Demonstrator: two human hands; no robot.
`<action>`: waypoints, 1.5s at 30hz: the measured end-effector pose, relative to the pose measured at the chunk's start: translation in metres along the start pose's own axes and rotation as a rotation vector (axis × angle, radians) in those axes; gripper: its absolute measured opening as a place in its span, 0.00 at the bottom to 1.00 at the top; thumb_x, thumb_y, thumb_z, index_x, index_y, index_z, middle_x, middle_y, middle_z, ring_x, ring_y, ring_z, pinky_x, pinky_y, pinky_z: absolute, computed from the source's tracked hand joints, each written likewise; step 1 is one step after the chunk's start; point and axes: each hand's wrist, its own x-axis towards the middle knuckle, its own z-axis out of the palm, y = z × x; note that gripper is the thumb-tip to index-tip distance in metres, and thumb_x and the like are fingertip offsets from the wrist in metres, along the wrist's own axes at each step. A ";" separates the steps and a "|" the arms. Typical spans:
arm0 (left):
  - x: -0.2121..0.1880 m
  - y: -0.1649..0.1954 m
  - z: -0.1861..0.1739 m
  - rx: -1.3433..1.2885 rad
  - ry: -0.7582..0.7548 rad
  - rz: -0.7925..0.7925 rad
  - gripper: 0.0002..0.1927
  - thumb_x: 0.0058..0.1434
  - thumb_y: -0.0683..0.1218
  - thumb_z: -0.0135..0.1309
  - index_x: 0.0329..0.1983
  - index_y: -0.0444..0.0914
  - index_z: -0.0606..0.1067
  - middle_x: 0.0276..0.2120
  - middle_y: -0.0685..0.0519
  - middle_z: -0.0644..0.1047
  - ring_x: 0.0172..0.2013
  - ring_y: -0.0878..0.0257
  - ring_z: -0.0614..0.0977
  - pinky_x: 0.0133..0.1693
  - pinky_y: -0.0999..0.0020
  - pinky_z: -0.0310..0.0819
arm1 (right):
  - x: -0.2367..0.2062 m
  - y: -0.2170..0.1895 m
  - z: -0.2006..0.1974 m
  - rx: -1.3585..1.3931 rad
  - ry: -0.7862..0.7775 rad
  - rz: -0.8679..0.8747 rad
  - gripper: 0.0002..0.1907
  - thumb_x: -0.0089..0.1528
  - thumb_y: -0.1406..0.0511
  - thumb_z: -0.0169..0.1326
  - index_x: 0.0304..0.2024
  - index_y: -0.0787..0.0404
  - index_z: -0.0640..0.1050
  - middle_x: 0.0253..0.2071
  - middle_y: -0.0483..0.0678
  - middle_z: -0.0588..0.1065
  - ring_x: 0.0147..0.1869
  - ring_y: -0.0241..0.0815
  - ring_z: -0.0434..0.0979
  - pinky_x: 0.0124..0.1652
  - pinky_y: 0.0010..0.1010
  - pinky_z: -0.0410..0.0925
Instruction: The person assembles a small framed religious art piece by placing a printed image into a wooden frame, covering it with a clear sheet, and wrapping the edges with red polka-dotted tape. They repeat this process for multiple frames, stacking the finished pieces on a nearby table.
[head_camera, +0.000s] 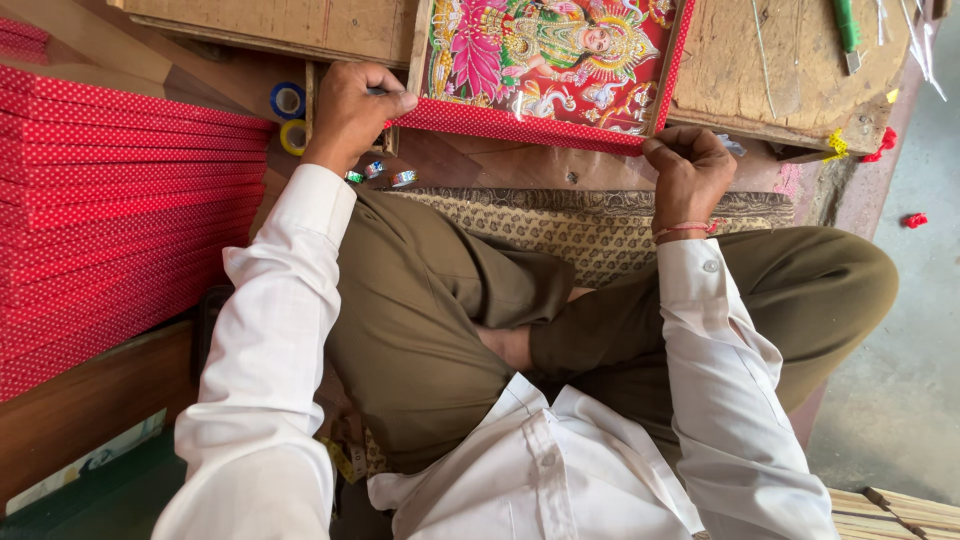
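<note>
Both-handed: left hand (352, 108) and right hand (688, 170) clenched on red dotted frame (520, 125) edge; picture top cut off, fingertips hidden.

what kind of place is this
Probably a small picture-framing workshop. Both hands, left hand and right hand, hold a red dotted framed picture on a worn wooden bench, beside a stack of red frames and tape rolls.

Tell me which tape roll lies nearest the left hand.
The blue roll, just left of the left hand; the yellow roll sits below it, farther from the knuckles.
</note>
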 end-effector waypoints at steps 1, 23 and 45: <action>0.000 0.001 0.000 0.000 -0.001 -0.004 0.05 0.58 0.40 0.68 0.32 0.34 0.83 0.27 0.53 0.82 0.28 0.70 0.80 0.33 0.72 0.73 | 0.000 -0.002 0.001 0.036 0.002 0.012 0.07 0.57 0.80 0.63 0.35 0.69 0.81 0.34 0.46 0.80 0.36 0.32 0.77 0.38 0.23 0.71; -0.008 0.017 0.034 -0.266 -0.081 -0.315 0.05 0.51 0.40 0.67 0.27 0.34 0.81 0.23 0.55 0.79 0.21 0.70 0.75 0.18 0.71 0.64 | -0.021 -0.002 0.105 0.334 0.458 0.233 0.42 0.50 0.68 0.75 0.61 0.68 0.66 0.57 0.58 0.73 0.56 0.50 0.76 0.57 0.43 0.67; -0.034 0.049 0.042 -0.453 -0.142 -0.381 0.08 0.53 0.44 0.66 0.31 0.34 0.81 0.25 0.50 0.81 0.20 0.62 0.76 0.19 0.63 0.66 | -0.047 -0.043 0.140 0.962 0.097 0.500 0.16 0.53 0.76 0.63 0.43 0.61 0.78 0.38 0.49 0.80 0.40 0.45 0.82 0.39 0.40 0.77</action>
